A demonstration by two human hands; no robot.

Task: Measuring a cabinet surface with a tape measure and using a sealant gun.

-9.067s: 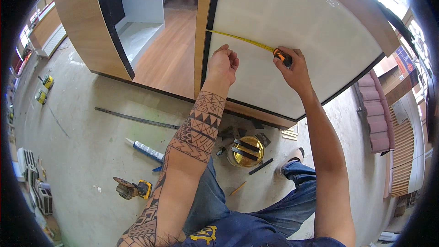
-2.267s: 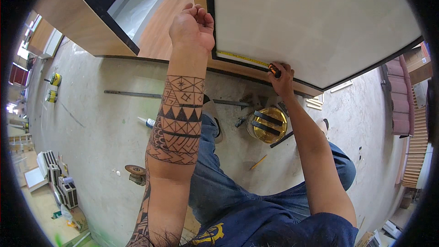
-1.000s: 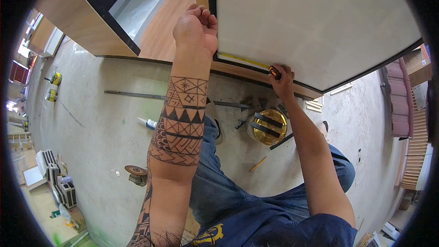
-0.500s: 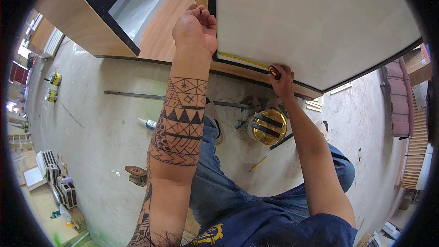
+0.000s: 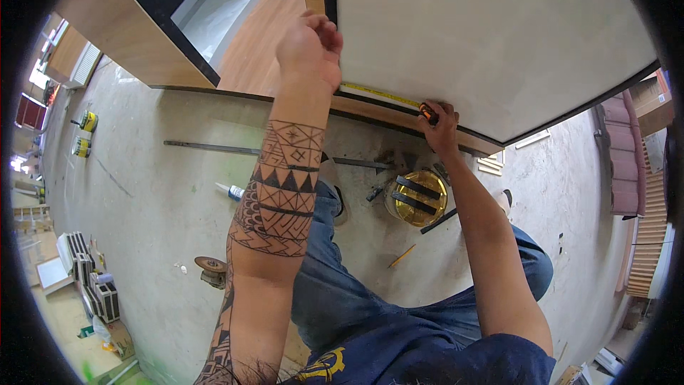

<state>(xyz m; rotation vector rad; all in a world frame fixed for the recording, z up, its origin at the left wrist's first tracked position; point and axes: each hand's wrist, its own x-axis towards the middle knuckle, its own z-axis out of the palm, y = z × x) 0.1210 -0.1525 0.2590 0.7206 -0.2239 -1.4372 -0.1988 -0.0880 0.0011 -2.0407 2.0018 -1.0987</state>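
My right hand (image 5: 443, 130) grips a black and orange tape measure (image 5: 428, 112) at the lower edge of a large white panel (image 5: 484, 36) with a black border. The yellow blade (image 5: 377, 93) runs left from it along that edge, and its far end passes out of sight near my left wrist. Up by the panel's left black edge, my left hand (image 5: 310, 46) has its fingers curled in. Whatever they hold, if anything, is hidden.
Below the panel stands a round gold-topped can (image 5: 420, 199) with dark strips on it. A pencil (image 5: 402, 256), a white tube (image 5: 229, 192) and a long metal bar (image 5: 210, 147) lie on the floor. An angle grinder (image 5: 212, 271) is beside my left forearm. A wooden cabinet (image 5: 135, 21) stands far left.
My left hand has shifted slightly right and down, its fingers coming off the wooden edge toward the panel. My right hand and the tape measure stay put.
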